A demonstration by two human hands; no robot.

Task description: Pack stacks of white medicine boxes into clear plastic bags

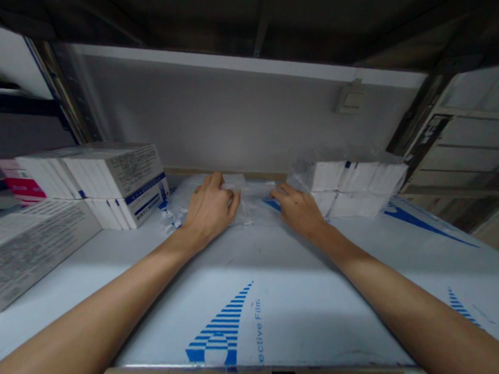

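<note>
Both of my arms reach to the back of a shelf. My left hand [212, 204] is closed on a crumpled clear plastic bag [250, 201] lying flat near the back edge. At the other end of the plastic, my right hand [300, 209] has its fingers bent and gripping the film; its fingertips are partly hidden. Just right of that hand sits a plastic-wrapped bundle of white boxes [356, 188], stacked in two layers. Left of my left hand stands a stack of white and blue printed boxes [125, 178].
A large printed white box [39, 241] lies at the front left, with a pink box [22, 180] behind it. Blue-printed protective film covers the shelf [284, 310]. A dark upper shelf [237, 17] hangs overhead. A switch [350, 99] is on the back wall.
</note>
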